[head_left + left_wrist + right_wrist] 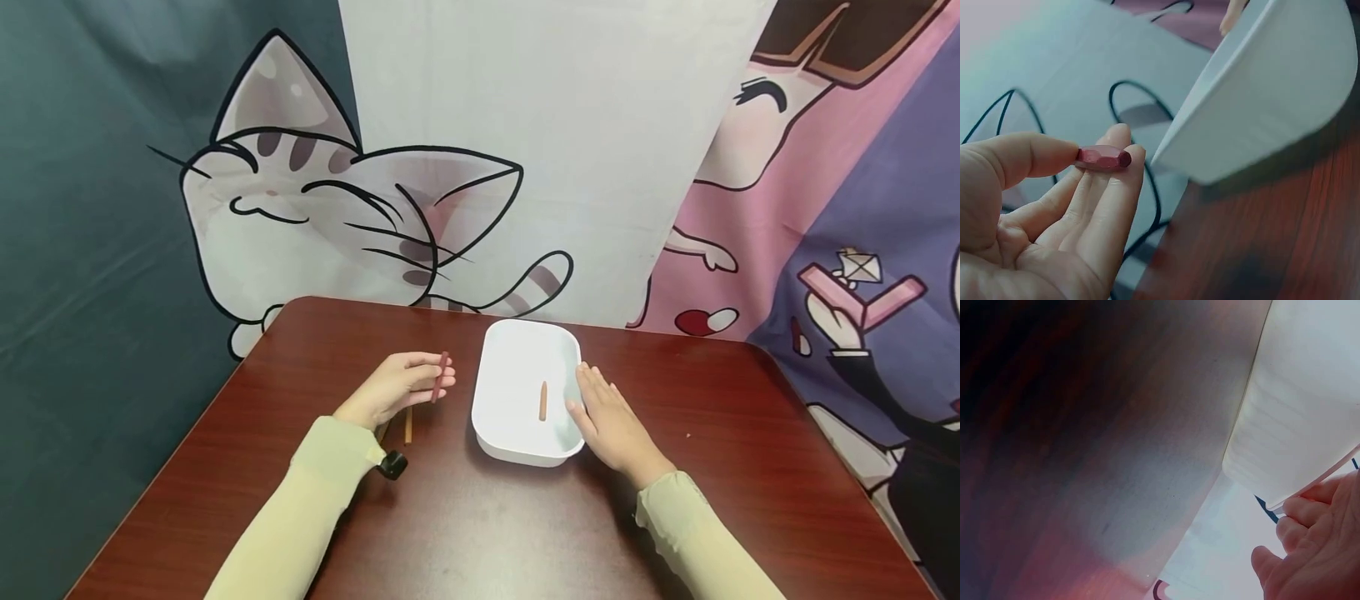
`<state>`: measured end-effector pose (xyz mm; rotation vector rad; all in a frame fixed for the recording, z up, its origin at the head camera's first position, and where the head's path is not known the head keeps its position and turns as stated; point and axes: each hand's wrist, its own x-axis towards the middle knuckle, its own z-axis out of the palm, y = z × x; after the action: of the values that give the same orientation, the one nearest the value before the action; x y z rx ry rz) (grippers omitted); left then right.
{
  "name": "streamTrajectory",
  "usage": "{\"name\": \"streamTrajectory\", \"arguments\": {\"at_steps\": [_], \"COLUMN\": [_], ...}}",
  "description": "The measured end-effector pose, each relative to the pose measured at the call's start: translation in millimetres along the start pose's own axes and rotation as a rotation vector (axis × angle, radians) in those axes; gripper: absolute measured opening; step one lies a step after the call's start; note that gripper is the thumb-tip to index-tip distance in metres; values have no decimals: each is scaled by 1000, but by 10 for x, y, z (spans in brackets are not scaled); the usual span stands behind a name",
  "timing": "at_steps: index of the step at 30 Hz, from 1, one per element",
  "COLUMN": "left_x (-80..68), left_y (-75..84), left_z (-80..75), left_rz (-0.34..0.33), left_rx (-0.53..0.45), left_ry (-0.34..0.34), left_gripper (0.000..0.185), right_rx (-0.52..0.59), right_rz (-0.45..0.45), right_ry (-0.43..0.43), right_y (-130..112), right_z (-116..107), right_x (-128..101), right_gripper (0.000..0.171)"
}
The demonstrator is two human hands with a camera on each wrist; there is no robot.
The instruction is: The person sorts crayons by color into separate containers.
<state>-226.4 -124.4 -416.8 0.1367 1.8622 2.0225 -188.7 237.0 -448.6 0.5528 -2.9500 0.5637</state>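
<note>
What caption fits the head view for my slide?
Left hand pinches a red-brown stick beside a white tub that the right hand touches.

From my remote seat this looks like a makeshift recording corner in a home or hobby room, not a kitchen or workshop. I see a small dark red-brown wood-grain table with rounded corners (750, 433) pushed up against hanging fabric backdrops: a printed sheet with a cartoon grey-striped white cat (300, 208), a plain dark teal cloth (75, 250) on one side, and a pink and purple cartoon-figure cloth (847, 208) on the other.
</note>
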Motion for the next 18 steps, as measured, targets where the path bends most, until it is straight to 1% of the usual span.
{"name": "streamTrajectory", "arguments": {"at_steps": [5,9,14,18], "left_x": [119,187,261,315], "left_y": [63,92,132,120], "left_z": [257,425,644,796], "left_rz": [-5,-7,-52,-82], "left_rx": [-42,-60,-50,2], "left_ry": [-37,-37,-20,20], "left_gripper": [40,39,39,35], "right_rx": [9,7,4,12], "right_rz": [-4,-3,12,12], "right_ry": [6,-2,-13,-13], "right_y": [-5,-3,14,11], "right_z": [-6,-2,-3,-8], "right_x": [-3,7,13,19], "right_gripper": [67,67,68,68]}}
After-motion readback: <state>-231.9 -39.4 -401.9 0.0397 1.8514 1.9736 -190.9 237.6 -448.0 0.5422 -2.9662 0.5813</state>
